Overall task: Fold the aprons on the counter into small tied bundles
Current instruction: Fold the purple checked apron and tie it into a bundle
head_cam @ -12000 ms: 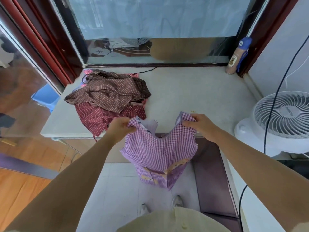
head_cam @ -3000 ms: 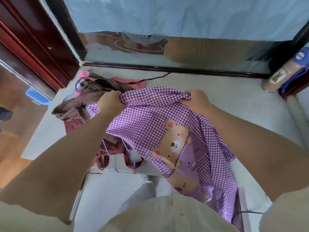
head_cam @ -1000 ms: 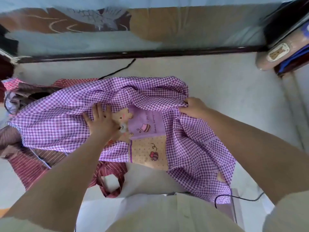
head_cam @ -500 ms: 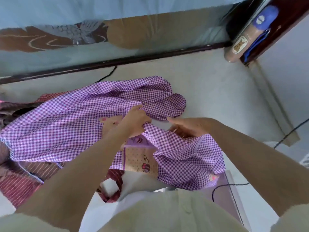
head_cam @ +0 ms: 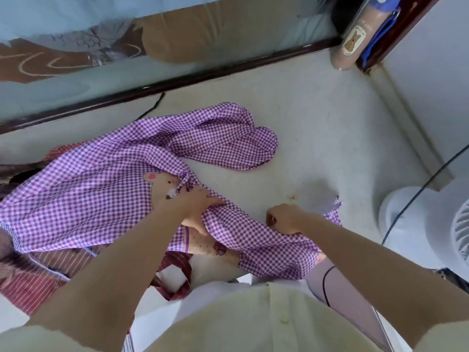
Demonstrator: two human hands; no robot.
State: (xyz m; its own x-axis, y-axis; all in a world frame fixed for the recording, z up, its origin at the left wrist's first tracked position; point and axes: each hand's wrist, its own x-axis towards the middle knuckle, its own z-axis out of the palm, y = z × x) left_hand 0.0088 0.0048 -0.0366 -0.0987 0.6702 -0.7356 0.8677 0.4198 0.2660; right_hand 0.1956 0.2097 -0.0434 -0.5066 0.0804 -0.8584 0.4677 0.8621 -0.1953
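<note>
**A:** Pale counter (head_cam: 317,118), near edge at the person's waist. On it, nearest: purple checked apron (head_cam: 83,199), its R flap hanging over that edge. What's diff. vs. a sec ago?

**B:** (a) L hand (head_cam: 196,208): a sec ago flat on the bear print, now fingers curled round a bunched fold just R of the bear. (b) R hand (head_cam: 284,217): fingers curled down into the R part of the cloth, gripping it as far as I can tell; the palm side is hidden. (c) Half a sec ago the hands were nearly touching; now apart, w/ a band of check stretched between them.

**A:** Meaning for the task?

**B:** Prob. the R side is being drawn out before it's folded in. So: spreading done, folding barely begun, no tie yet. Bundle = a long way off.

**A:** Beyond the hands?

**B:** (d) The apron's far end lies loose toward the middle of the counter. (e) Striped aprons (head_cam: 33,283), partly under the L side of the purple one, untouched. (f) Bkgd: bottle w/ a rabbit label (head_cam: 352,44) in the far R corner; white fan (head_cam: 406,219) off to the R.
</note>
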